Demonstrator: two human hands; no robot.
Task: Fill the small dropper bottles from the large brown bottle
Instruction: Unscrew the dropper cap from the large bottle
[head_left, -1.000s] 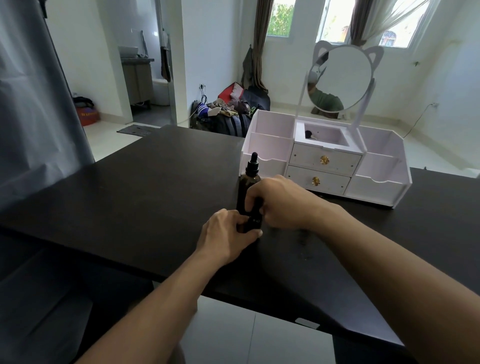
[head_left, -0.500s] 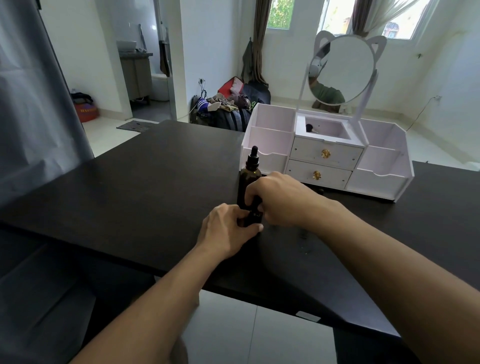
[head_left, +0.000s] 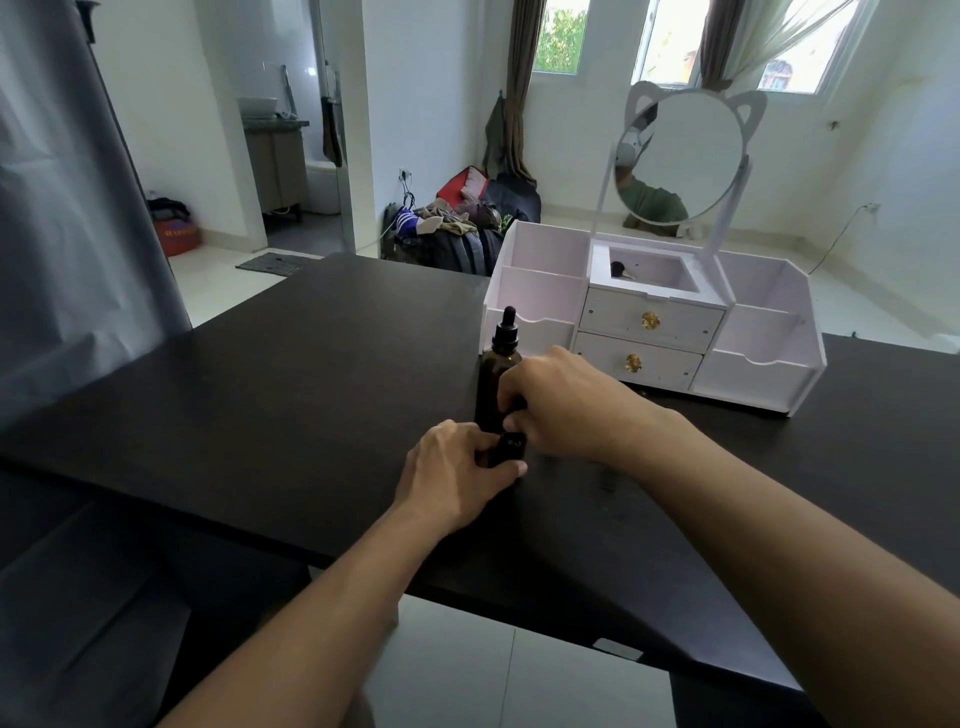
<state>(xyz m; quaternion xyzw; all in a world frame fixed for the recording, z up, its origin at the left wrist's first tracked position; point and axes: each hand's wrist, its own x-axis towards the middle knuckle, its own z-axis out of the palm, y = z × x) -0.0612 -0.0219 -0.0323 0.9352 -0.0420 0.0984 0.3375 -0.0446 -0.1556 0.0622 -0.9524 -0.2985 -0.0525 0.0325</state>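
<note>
A large brown bottle (head_left: 491, 382) with a black dropper cap stands upright on the black table (head_left: 291, 374), just in front of the white organiser. A small dark dropper bottle (head_left: 511, 448) stands right before it. My left hand (head_left: 454, 475) grips the small bottle's body, thumb across its front. My right hand (head_left: 558, 405) reaches over from the right, and its curled fingers pinch the top of the small bottle. The small bottle's cap is hidden under those fingers.
A white vanity organiser (head_left: 753, 358) with two gold-knobbed drawers and a cat-ear mirror (head_left: 680, 156) stands at the table's back right. A small brush lies in its top tray (head_left: 621, 270). The table's near edge runs below my forearms. Bags are piled on the floor (head_left: 457, 228) behind.
Both hands stay on the small bottle in almost the same pose. The view has shifted slightly; nothing was lifted or let go.
</note>
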